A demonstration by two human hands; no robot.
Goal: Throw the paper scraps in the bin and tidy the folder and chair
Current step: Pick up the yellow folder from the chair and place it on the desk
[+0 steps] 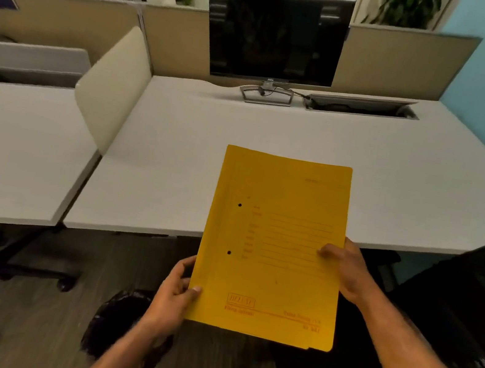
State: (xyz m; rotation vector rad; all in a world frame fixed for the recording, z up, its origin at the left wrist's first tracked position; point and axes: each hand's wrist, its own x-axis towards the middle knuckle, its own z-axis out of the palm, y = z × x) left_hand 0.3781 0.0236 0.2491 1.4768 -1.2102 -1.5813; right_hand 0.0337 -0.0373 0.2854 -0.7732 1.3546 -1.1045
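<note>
Both hands hold the flat yellow card folder [273, 247] closed in the air: the left hand [175, 293] pinches its near left corner, thumb on top and fingers curled underneath, while the right hand [344, 268] clamps the right edge about halfway up, thumb pressed on the cover. Beyond the hands, the folder's far half hangs over the front edge of the white rectangular desk [175, 152]; its near half is over the floor. Its long axis runs away from the person toward the black flat monitor [276, 32], printed face up, punched holes along the left-hand side.

No paper scraps show on the desk, so that part looks finished. Just below the left wrist sits a round bin lined with a black plastic bag [122, 318]; its contents cannot be made out. Setting the folder down seems to be the step in hand. To the right of the right forearm stands the black mesh office chair [472, 308], apparently not yet pushed in.
</note>
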